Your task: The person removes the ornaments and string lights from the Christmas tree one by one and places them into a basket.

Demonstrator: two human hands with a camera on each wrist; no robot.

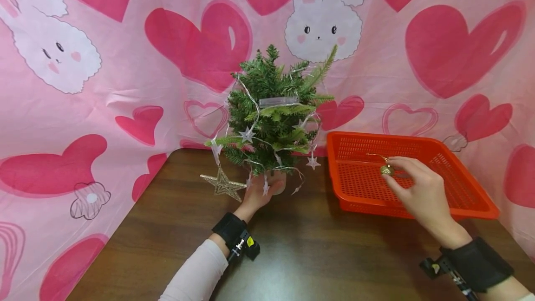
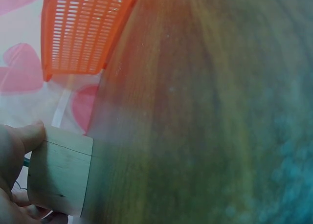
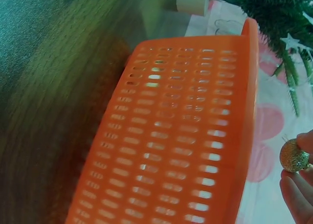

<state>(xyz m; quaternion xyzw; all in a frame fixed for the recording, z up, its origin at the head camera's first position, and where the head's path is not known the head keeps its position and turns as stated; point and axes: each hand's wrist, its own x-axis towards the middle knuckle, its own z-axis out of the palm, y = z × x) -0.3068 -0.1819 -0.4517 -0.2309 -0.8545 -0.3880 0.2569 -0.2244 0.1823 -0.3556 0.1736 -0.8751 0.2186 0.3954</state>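
Observation:
A small artificial Christmas tree [image 1: 271, 120] stands on the table, wound with a string of clear star lights [image 1: 247, 134]. Its pale round wooden base [image 2: 61, 172] shows best in the left wrist view. My left hand [image 1: 258, 195] grips that base from the left side, thumb and fingers around it. From a low left branch hangs a gold glitter star [image 1: 223, 184]. Between the thumb and fingertips of my right hand [image 1: 424, 194] I pinch a small gold ball ornament [image 3: 292, 156], its hanging loop pointing left. The ball is above the orange basket, apart from the tree.
An orange perforated plastic basket [image 1: 340, 202] sits on the right of the brown wooden table [image 1: 317, 254]. Pink cloth [image 1: 138, 73] with hearts and rabbits hangs behind and at the sides. A clear plastic box [image 1: 277, 101] lies among the tree's upper branches.

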